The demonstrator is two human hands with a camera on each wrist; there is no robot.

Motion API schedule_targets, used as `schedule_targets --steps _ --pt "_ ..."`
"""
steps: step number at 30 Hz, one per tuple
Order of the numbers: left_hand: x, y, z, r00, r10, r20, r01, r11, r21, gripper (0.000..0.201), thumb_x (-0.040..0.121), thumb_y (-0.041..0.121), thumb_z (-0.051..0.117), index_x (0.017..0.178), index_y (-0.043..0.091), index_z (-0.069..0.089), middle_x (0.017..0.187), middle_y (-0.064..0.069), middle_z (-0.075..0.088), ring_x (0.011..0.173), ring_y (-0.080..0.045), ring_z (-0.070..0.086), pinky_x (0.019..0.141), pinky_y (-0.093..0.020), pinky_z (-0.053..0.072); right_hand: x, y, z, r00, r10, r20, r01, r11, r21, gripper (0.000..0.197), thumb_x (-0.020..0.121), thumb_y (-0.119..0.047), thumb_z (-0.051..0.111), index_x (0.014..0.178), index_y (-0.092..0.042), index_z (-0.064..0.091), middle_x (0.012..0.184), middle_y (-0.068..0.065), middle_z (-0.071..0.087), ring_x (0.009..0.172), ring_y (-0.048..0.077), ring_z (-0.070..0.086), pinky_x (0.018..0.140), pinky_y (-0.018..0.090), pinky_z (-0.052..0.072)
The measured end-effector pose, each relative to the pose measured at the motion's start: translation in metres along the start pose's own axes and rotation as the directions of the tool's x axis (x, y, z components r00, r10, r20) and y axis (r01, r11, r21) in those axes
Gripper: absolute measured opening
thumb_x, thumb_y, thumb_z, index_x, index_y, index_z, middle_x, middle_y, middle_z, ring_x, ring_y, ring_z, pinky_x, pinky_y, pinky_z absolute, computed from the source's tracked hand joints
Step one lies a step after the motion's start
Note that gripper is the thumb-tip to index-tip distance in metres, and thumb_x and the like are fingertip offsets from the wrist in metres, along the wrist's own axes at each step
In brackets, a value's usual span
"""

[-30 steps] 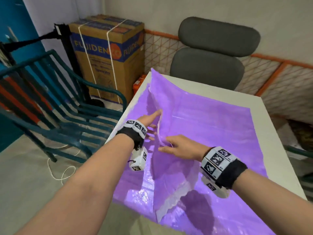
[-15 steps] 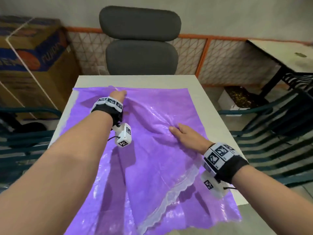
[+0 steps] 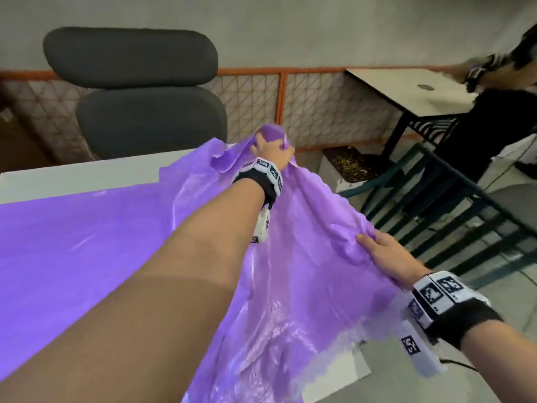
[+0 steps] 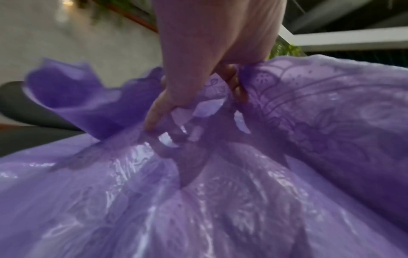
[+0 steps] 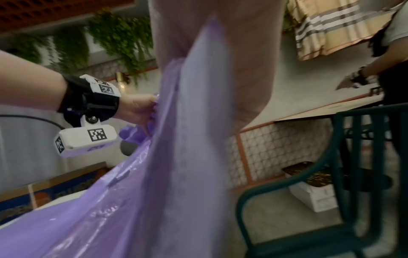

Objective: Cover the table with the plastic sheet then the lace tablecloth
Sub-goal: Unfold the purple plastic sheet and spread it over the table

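Note:
A shiny purple plastic sheet [image 3: 87,242] with a lacy scalloped edge lies over the white table [image 3: 72,175]; its right part is lifted off the tabletop. My left hand [image 3: 270,149] reaches across to the far right corner and grips a bunched fold of the sheet, raised above the table. In the left wrist view the fingers [image 4: 154,115] dig into the gathered sheet [image 4: 198,200]. My right hand [image 3: 380,248] holds the sheet's right edge, fingers lying on top; its thumb is hidden. The right wrist view shows the sheet [image 5: 132,209] hanging along my palm [image 5: 243,52].
A grey office chair [image 3: 145,120] stands behind the table. A dark green metal chair [image 3: 436,205] is close on the right. Beyond it are a second table [image 3: 406,88], another person [image 3: 499,112], a white box [image 3: 348,170] on the floor and an orange mesh fence [image 3: 319,97].
My left hand went from the sheet's far middle to its far right corner and gathered it up. My right hand slid from the sheet's top to its right edge. The view swung right.

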State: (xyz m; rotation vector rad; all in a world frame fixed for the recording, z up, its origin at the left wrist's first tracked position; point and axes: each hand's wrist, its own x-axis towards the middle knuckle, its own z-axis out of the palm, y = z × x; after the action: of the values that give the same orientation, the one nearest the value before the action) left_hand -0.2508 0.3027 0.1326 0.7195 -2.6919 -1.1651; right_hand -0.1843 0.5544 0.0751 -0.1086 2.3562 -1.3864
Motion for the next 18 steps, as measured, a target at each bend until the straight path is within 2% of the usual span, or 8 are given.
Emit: schedule_targets --steps 3,6,8,10,12,14,16,18 --pt "0.024 0.027 0.068 0.987 0.082 0.141 -0.096 0.991 0.090 0.038 0.092 0.036 0.051 0.123 0.016 0.063 0.160 -0.014 0.003 0.146 -0.039 0.009 0.120 -0.036 0.010 0.027 0.038 -0.043 0.997 0.063 -0.045 -0.068 0.988 -0.135 0.023 0.099 -0.020 0.044 0.099 -0.010 0.065 0.087 0.008 0.069 0.075 0.023 0.063 0.081 0.036 0.052" --pt "0.027 0.038 0.125 0.923 0.163 0.348 -0.248 0.945 0.213 0.034 0.093 0.042 0.049 0.116 0.025 0.067 0.162 -0.001 0.000 0.149 -0.032 -0.003 0.119 -0.048 -0.001 0.048 0.079 -0.070 0.989 0.136 -0.053 -0.146 0.930 -0.339 0.027 0.099 -0.026 0.043 0.106 -0.007 0.062 0.104 0.015 0.070 0.096 0.033 0.065 0.093 0.036 0.050" --pt "0.025 0.038 0.151 0.893 0.117 0.435 -0.268 0.915 0.303 0.037 0.093 0.049 0.043 0.117 0.032 0.066 0.161 0.012 0.004 0.150 -0.025 -0.009 0.111 -0.066 -0.007 0.058 0.101 -0.080 0.985 0.167 -0.049 -0.170 0.867 -0.468 0.029 0.100 -0.024 0.042 0.119 -0.008 0.057 0.114 0.013 0.065 0.109 0.028 0.060 0.092 0.028 0.042" --pt "0.033 0.020 0.169 0.878 0.012 0.479 -0.235 0.882 0.408 0.041 0.094 0.049 0.038 0.122 0.031 0.062 0.159 0.015 0.012 0.150 -0.021 -0.006 0.109 -0.072 -0.005 0.068 0.118 -0.084 0.984 0.177 -0.018 -0.159 0.830 -0.535 0.032 0.100 -0.025 0.041 0.124 -0.009 0.054 0.120 0.014 0.064 0.112 0.028 0.058 0.094 0.030 0.042" --pt "0.048 -0.008 0.183 0.880 -0.106 0.463 -0.157 0.856 0.493 0.046 0.095 0.044 0.032 0.132 0.027 0.053 0.157 0.011 0.023 0.150 -0.022 0.005 0.115 -0.064 0.005 0.076 0.128 -0.084 0.980 0.196 0.023 -0.145 0.795 -0.589 0.032 0.100 -0.027 0.040 0.124 -0.012 0.055 0.121 0.012 0.064 0.112 0.027 0.059 0.094 0.032 0.043" --pt "0.053 -0.028 0.179 0.882 -0.201 0.427 -0.086 0.821 0.565 0.045 0.095 0.034 0.033 0.135 0.020 0.050 0.151 -0.001 0.038 0.143 -0.028 0.028 0.117 -0.047 0.024 0.082 0.132 -0.081 0.980 0.189 0.064 -0.106 0.763 -0.637 0.032 0.100 -0.027 0.039 0.124 -0.014 0.055 0.120 0.009 0.064 0.111 0.026 0.060 0.093 0.033 0.044" --pt "0.043 -0.034 0.162 0.874 -0.246 0.419 -0.071 0.788 0.611 0.042 0.096 0.026 0.038 0.132 0.013 0.054 0.139 -0.009 0.051 0.129 -0.032 0.047 0.109 -0.037 0.038 0.089 0.135 -0.074 0.985 0.152 0.087 -0.055 0.740 -0.671 0.030 0.099 -0.025 0.040 0.122 -0.016 0.056 0.118 0.009 0.066 0.109 0.027 0.061 0.091 0.035 0.047" --pt "0.037 -0.048 0.150 0.879 -0.254 0.403 -0.052 0.790 0.611 0.038 0.098 0.021 0.038 0.130 0.007 0.055 0.131 -0.011 0.055 0.120 -0.034 0.053 0.102 -0.033 0.041 0.096 0.130 -0.066 0.987 0.117 0.111 -0.003 0.703 -0.711 0.027 0.098 -0.021 0.039 0.117 -0.015 0.056 0.115 0.010 0.068 0.106 0.028 0.062 0.085 0.035 0.048"
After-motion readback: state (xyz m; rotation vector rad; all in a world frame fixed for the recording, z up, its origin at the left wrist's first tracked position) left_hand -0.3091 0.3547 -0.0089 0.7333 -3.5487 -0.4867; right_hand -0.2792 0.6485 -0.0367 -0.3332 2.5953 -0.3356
